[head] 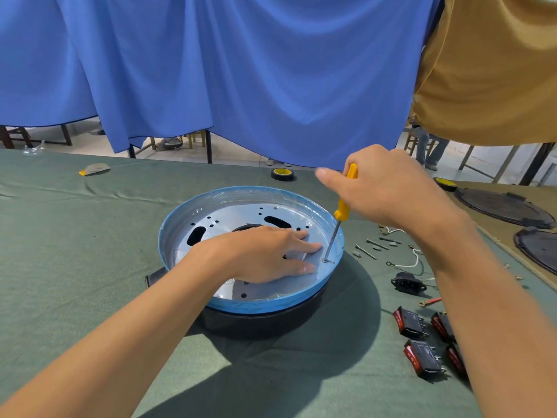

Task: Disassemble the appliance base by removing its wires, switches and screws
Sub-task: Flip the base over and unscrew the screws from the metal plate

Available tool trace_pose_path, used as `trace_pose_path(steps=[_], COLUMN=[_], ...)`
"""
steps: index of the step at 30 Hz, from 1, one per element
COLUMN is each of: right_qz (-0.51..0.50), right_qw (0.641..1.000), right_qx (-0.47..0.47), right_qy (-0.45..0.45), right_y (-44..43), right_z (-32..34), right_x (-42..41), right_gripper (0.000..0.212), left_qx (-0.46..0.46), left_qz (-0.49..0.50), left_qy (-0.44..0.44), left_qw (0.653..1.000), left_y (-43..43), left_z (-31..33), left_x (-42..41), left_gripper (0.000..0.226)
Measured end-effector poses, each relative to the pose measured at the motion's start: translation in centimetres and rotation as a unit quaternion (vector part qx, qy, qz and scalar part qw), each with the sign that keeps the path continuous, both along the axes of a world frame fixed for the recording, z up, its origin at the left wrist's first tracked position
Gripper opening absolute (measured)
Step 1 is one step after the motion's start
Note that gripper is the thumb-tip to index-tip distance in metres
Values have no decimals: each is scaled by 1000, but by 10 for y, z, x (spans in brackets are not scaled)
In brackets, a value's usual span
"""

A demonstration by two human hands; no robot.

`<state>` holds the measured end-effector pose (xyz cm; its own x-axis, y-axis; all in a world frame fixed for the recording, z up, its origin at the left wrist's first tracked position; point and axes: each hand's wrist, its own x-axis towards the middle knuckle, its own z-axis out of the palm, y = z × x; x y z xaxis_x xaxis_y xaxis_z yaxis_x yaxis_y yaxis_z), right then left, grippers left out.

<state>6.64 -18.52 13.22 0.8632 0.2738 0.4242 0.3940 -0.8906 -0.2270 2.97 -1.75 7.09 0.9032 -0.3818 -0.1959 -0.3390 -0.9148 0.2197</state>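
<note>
Yellow screwdriver (343, 206) in right hand (388, 188); no writing legible.

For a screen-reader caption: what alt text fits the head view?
A right hand drives a yellow-handled screwdriver into a screw in a round metal appliance base, while the left hand presses flat inside it. Removed switches lie on the green cloth.

Glossy metal pan (328, 218); matt green cloth (90, 251); screwdriver handle (343, 206) likely plastic.
</note>
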Motion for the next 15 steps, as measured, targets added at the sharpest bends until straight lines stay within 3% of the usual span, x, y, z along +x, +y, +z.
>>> trace_pose_path(steps=[2,5,6,10,15], right_qz=[-10,40,41,-6,41], right_qw=[999,999,999,1000,998], right_qx=[8,17,10,-5,11], right_qy=[-32,17,27,-27,54], right_y=[1,-2,-3,-1,-5], right_z=[-1,2,2,0,5], right_x=[-1,1,1,0,0], right_gripper=[50,16,13,41,11], left_qx=[1,1,-1,-3,0], left_qz=[1,2,3,1,-2], left_qy=[0,2,3,0,-1], left_qw=[1000,1000,1000,1000,1000], left_y=[0,1,1,0,1], left_z=[0,0,0,0,-1], left_x=[0,0,0,1,2], left_gripper=[53,54,54,54,54])
